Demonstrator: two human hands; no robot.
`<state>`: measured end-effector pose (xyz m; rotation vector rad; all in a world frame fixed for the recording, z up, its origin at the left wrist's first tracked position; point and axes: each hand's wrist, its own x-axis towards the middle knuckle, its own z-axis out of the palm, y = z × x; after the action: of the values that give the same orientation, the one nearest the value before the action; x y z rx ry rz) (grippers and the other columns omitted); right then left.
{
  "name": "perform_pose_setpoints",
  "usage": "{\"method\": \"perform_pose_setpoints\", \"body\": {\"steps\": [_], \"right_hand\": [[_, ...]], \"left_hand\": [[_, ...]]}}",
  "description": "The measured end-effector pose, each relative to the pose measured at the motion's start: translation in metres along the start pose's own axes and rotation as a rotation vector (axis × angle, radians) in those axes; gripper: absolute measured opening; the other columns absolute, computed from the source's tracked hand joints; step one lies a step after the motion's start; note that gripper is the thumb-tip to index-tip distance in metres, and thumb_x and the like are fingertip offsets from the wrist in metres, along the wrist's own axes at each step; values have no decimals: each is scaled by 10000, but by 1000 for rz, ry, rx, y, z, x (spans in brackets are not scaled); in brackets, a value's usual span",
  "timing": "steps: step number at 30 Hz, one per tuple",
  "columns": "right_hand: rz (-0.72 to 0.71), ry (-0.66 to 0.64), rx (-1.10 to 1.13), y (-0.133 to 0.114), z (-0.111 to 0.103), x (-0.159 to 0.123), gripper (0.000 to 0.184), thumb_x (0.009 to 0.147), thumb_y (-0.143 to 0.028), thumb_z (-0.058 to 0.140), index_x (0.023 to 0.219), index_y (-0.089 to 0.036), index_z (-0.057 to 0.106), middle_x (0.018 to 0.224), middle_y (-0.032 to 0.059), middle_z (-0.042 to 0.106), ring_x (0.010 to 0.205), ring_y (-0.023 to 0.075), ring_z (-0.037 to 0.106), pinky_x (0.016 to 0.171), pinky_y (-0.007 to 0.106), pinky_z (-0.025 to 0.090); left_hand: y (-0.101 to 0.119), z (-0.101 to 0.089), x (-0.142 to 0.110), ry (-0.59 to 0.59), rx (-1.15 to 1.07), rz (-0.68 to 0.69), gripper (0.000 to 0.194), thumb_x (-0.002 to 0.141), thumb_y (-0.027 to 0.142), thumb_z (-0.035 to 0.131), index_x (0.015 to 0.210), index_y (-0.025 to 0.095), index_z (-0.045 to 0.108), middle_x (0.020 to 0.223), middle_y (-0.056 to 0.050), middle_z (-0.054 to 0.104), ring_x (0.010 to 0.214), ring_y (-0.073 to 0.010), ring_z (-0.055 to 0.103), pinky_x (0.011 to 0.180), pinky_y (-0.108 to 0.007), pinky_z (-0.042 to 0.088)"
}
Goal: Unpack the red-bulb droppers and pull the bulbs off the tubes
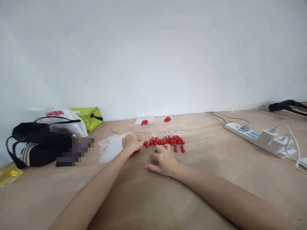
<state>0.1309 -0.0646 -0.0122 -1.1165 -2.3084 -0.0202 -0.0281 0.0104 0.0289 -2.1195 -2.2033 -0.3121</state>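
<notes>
Scattering of red-bulbed droppers [170,139] could be caused by a nudge | right hand [164,160] half-spread over clear stems [150,154] | left hand [131,142] curled near plastic bag [112,149], grip cannot be told

We could pass along bare tabletop [208,147] between red-bulbed droppers [168,140] and power strip [250,133]; leftward, black bag [48,140] and lime-green bag [87,119] block us.

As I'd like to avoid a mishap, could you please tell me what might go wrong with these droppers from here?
The droppers lie loose and crowded, so the right hand might scatter some. The thin bags near the left hand could slide or crumple if brushed.
</notes>
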Motion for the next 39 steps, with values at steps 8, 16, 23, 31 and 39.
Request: {"method": "perform_pose_setpoints", "body": {"steps": [8,16,23,31,39], "right_hand": [[21,202,25,35,-19,-45,181,795,-304,491,747,-181,614,790,38,519,779,139,476,803,353,253],[35,371,-85,41,-23,-47,283,792,-289,471,1032,-155,540,976,100,530,924,193,483,788,342,314],[-119,233,-90,31,-24,-41,370,816,-380,468,1133,-191,504,1064,87,567,998,204,447,884,395,233],[-163,192,-93,32,-14,-36,188,840,-249,441,877,-230,624,651,0,575,708,131,436,834,370,209],[-255,199,-94,27,-17,-38,187,818,-219,429,761,-200,606,579,-15,509,662,117,415,805,352,217]], "left_hand": [[13,-9,12,-169,-49,-13,248,637,338,505,456,196,599,357,-28,522,490,-200,563,611,-318,405],[-12,-11,-49,259,-197,441,196,819,271,361,821,169,528,798,-54,591,742,-179,551,677,-285,415],[-19,22,-90,436,-262,857,125,835,198,407,788,150,512,755,-50,572,707,-158,528,658,-274,428],[-12,22,-87,451,-300,878,137,839,227,438,865,150,549,825,-62,595,773,-159,541,720,-296,437],[-13,20,-86,451,-307,1026,146,850,216,446,829,186,587,787,-18,649,782,-147,548,731,-303,397]]}}
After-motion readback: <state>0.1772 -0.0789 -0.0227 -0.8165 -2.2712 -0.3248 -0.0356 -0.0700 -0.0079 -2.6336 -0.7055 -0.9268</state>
